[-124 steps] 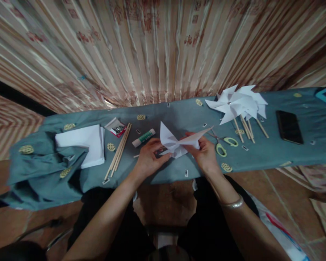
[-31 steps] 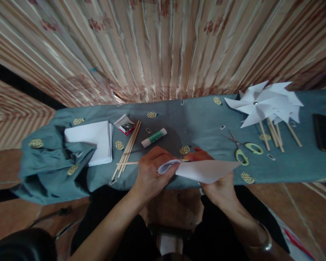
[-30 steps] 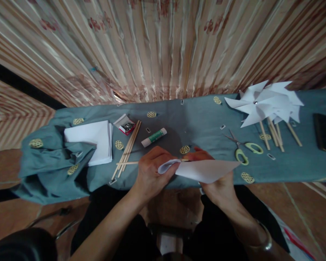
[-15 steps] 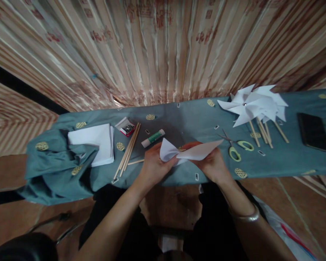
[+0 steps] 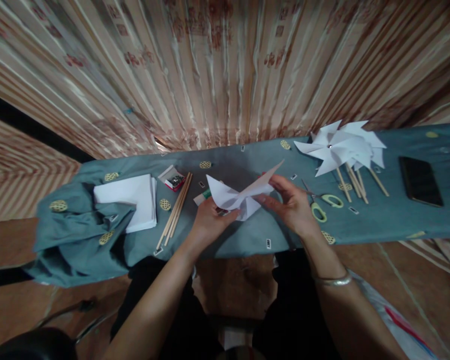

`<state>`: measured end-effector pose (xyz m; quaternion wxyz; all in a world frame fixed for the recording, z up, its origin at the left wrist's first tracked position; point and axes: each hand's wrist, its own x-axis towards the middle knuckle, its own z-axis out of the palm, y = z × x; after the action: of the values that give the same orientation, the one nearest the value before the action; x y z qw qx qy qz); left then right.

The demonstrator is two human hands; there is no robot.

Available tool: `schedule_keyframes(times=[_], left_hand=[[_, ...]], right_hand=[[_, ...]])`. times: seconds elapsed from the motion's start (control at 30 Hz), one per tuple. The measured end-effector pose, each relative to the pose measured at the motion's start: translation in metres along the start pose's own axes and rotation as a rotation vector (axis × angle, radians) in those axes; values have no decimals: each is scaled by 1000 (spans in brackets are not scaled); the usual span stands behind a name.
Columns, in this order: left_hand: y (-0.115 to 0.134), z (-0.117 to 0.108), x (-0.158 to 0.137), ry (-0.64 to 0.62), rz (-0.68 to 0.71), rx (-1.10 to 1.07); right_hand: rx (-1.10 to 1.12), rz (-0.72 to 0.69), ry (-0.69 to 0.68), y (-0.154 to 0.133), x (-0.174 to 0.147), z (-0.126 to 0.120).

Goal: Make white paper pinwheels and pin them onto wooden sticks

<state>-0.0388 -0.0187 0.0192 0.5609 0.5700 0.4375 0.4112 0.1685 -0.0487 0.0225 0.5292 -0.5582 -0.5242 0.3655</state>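
A white paper pinwheel (image 5: 234, 196) is held up over the table, its blades curled in toward the middle. My left hand (image 5: 212, 220) is closed on its lower left part, thumb in front. At the right blade, my right hand (image 5: 288, 205) pinches the paper between thumb and fingers. Partly hidden behind the pinwheel and my left hand lies a glue stick (image 5: 200, 198). Left of my left hand are several wooden sticks (image 5: 179, 212) and a small open box of metal pins (image 5: 174, 180). Scissors with green handles (image 5: 318, 212) rest just beyond my right hand.
Several white pinwheels on sticks (image 5: 341, 145) lie at the back right, with a black phone (image 5: 420, 180) farther right. A stack of white paper (image 5: 144, 200) is on the left, partly under bunched green cloth (image 5: 75, 225). A patterned curtain (image 5: 225, 75) hangs behind the table.
The pinwheel has been turned and lifted slightly, so more of its blades show. My right hand has shifted its hold to the right blade. The glue stick is now mostly covered.
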Motion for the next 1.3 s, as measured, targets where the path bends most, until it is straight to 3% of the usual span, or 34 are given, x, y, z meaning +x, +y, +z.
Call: schedule_keyframes(times=[0.17,0.23,0.43,0.57,0.7,1.03,1.3], left_hand=[[8,1,10,164,-90,-349],[13,3,12,232,-71,-473],[24,9,16,301,-122,-684],[25,11,15,329,-184,-720],[22,11,13,310,-250,-784],[14,9,4,188,-252,-656],[6,9,-6,126,-271,-365]], right_hand=[[-5,-16,296,7,-3,-6],[57,38,307,8,-10,2],[181,293,-145,10,-45,58],[235,352,-295,12,-61,88],[195,336,-358,9,-64,98],[181,327,-290,11,-54,91],[176,287,-258,5,-40,68]])
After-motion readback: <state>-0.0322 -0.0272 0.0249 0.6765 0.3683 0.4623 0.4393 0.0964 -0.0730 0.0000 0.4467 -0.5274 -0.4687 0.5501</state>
